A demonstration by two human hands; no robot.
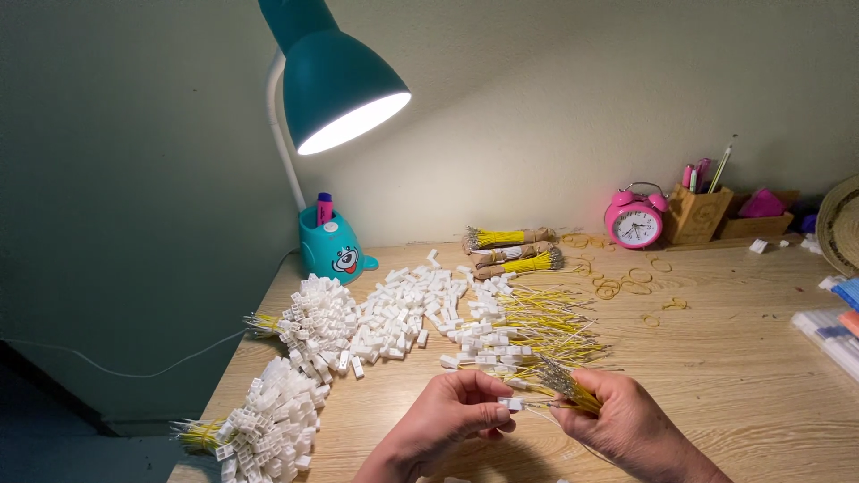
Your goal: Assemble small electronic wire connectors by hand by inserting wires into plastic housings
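Right now your left hand pinches a small white connector housing between thumb and fingertips, low in the view just above the near edge of the table. Your right hand is closed around a bundle of thin yellow wires, their metal tips fanning out toward the housing. That housing looks like light, hard plastic, easy to fumble, so hold it by its flat sides and leave the open face clear. Those wires look springy and thin; grip one close behind its tip, since a longer free end would likely bend.

Just beyond your hands lies a loose pile of yellow wires mixed with white housings. To the left sit finished clusters of housings on wires. Taped wire bundles, rubber bands, a pink alarm clock, a wooden pen holder and a teal desk lamp stand well behind. Nothing blocks your hands; only stray wire ends nearby could snag.
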